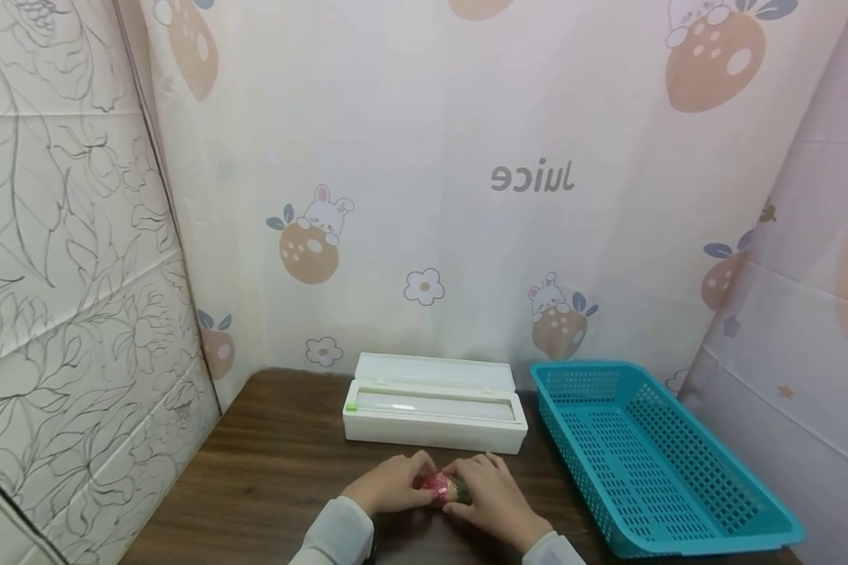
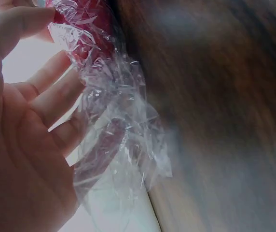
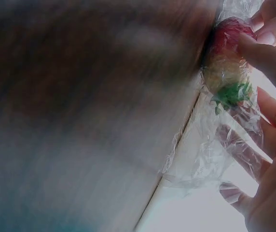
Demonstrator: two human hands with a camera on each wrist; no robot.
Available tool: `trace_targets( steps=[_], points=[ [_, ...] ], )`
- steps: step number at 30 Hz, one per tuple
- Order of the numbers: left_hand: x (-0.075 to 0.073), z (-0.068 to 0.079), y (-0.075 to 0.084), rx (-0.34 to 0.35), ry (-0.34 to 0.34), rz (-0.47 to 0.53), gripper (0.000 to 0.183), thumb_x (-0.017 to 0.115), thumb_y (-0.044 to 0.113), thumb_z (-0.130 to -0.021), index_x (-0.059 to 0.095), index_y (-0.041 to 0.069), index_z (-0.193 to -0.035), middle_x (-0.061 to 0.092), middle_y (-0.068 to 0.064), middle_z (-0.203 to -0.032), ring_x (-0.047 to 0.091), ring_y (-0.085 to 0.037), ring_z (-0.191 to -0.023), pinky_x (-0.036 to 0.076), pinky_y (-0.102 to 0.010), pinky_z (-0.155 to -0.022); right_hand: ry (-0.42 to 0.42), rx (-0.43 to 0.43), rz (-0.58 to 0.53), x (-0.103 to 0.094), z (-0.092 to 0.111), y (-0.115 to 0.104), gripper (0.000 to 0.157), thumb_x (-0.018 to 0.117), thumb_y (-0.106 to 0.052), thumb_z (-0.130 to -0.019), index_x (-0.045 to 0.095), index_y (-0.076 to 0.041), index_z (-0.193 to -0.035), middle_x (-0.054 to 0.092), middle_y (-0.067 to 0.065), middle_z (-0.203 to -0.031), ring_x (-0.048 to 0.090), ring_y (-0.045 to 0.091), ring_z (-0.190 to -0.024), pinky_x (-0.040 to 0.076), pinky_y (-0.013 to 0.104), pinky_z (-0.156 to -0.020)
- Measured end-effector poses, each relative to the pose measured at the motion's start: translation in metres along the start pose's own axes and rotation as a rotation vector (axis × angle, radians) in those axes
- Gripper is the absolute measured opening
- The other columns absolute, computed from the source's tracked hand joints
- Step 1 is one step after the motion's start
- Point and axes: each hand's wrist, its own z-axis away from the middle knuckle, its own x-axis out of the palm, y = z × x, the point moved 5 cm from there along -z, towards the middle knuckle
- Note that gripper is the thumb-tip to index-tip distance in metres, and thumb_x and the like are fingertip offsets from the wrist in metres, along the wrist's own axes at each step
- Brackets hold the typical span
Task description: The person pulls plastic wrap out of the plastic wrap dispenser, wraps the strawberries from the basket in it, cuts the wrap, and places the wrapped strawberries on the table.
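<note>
A strawberry (image 1: 438, 486), red with a pale band and green leaves at one end, is wrapped in clear cling film. My left hand (image 1: 392, 482) grips its red end between thumb and fingers. At the leafy end, my right hand (image 1: 493, 498) holds it, the thumb pressing the red part in the right wrist view. Loose crumpled cling film (image 2: 123, 140) trails past the left fingers. More film (image 3: 203, 154) spreads from the green leaves (image 3: 233, 94) over the right fingers. Behind the hands stands a white cling film dispenser (image 1: 431, 431) with its lid raised.
A teal plastic basket (image 1: 579, 463) stands on the right side of the dark wooden table (image 1: 254, 463). Patterned curtains (image 1: 424, 235) close off the back and both sides. A small green piece (image 1: 351, 407) sits at the dispenser's left end.
</note>
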Motion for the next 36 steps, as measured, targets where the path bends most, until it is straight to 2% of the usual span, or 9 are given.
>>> trace_targets(
  steps=[3,11,15,18,24,26,32,36],
  points=[
    [0.0,0.001,0.0,0.006,0.015,0.005,0.025,0.071,0.035,-0.093,0.06,0.02,-0.111,0.065,0.011,-0.092,0.056,-0.002,-0.077,0.052,-0.027,-0.073,-0.016,0.021,-0.02,0.001,-0.002,0.002,0.039,0.08,-0.047,-0.082,0.067,-0.023,-0.11,0.069,-0.012,-0.106,0.058,0.016,-0.1,0.039,0.06,-0.1],
    [-0.002,0.003,0.004,0.014,0.03,0.018,0.024,0.066,0.035,-0.097,0.069,0.016,-0.111,0.068,0.011,-0.094,0.06,0.0,-0.084,0.054,-0.028,-0.08,-0.092,0.078,-0.159,0.002,0.0,0.008,0.04,0.069,-0.055,-0.09,0.066,-0.021,-0.111,0.066,-0.012,-0.1,0.057,0.011,-0.093,0.043,0.051,-0.092],
    [-0.003,0.002,0.005,0.05,0.061,-0.066,0.031,0.063,0.038,-0.099,0.073,0.014,-0.116,0.071,0.009,-0.103,0.064,-0.005,-0.096,0.053,-0.032,-0.089,-0.096,0.07,-0.179,0.001,0.001,0.008,0.037,0.064,-0.054,-0.094,0.065,-0.021,-0.11,0.065,-0.013,-0.097,0.057,0.011,-0.092,0.044,0.048,-0.088],
    [-0.004,0.002,0.005,0.069,0.112,-0.146,0.032,0.063,0.04,-0.098,0.073,0.019,-0.12,0.071,0.01,-0.11,0.063,-0.008,-0.105,0.051,-0.038,-0.092,-0.096,0.068,-0.184,0.0,0.0,0.008,0.037,0.061,-0.054,-0.095,0.066,-0.021,-0.109,0.066,-0.012,-0.097,0.058,0.012,-0.093,0.045,0.048,-0.087],
    [-0.011,0.004,0.01,0.105,0.231,-0.23,0.024,0.076,0.035,-0.089,0.074,0.031,-0.113,0.068,0.02,-0.106,0.06,-0.003,-0.102,0.048,-0.037,-0.087,-0.118,0.1,-0.191,0.002,-0.001,0.011,0.038,0.056,-0.054,-0.098,0.067,-0.02,-0.111,0.067,-0.009,-0.099,0.059,0.013,-0.092,0.046,0.048,-0.086],
    [-0.012,0.004,0.013,0.12,0.237,-0.237,0.024,0.079,0.032,-0.087,0.075,0.033,-0.111,0.067,0.022,-0.104,0.06,-0.001,-0.101,0.047,-0.036,-0.087,-0.114,0.101,-0.201,0.003,-0.001,0.012,0.038,0.056,-0.053,-0.099,0.067,-0.019,-0.111,0.068,-0.007,-0.1,0.06,0.016,-0.093,0.046,0.05,-0.086],
    [-0.014,0.005,0.017,0.096,0.22,-0.233,0.027,0.081,0.029,-0.086,0.075,0.034,-0.112,0.067,0.023,-0.103,0.061,-0.002,-0.101,0.046,-0.037,-0.089,-0.112,0.109,-0.187,0.004,-0.004,0.014,0.04,0.056,-0.054,-0.099,0.069,-0.018,-0.11,0.069,-0.007,-0.1,0.06,0.016,-0.094,0.046,0.05,-0.087],
    [-0.014,0.006,0.016,0.089,0.22,-0.242,0.027,0.08,0.029,-0.086,0.075,0.032,-0.112,0.068,0.021,-0.104,0.062,-0.003,-0.102,0.047,-0.038,-0.089,-0.116,0.112,-0.172,0.005,-0.005,0.014,0.04,0.065,-0.055,-0.092,0.069,-0.019,-0.109,0.067,-0.009,-0.098,0.057,0.013,-0.091,0.043,0.047,-0.086]
  ],
)
